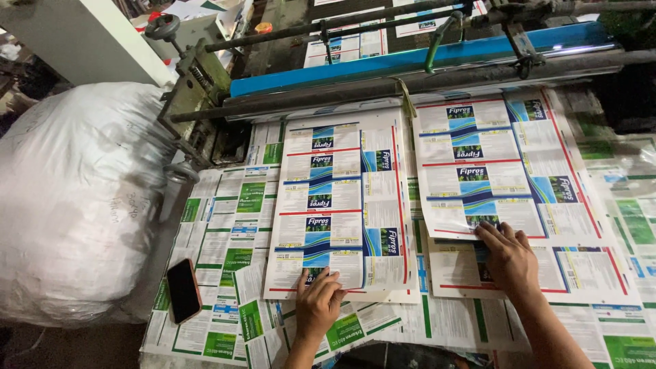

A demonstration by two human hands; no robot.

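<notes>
My left hand [318,304] lies flat with fingers spread on the near edge of a printed sheet [339,205] of blue, white and red package blanks. My right hand [507,256] presses its fingers on the near edge of a second such printed sheet [502,164] to the right, which overlaps another sheet below it. Both sheets reach up to the machine's roller [410,85]. Neither hand grips anything.
The table is covered with green and white printed sheets [232,232]. A phone [183,290] with a dark screen lies at the left near edge. A big white sack [75,198] stands left of the table. The blue bar [410,61] and rods of the machine span the far side.
</notes>
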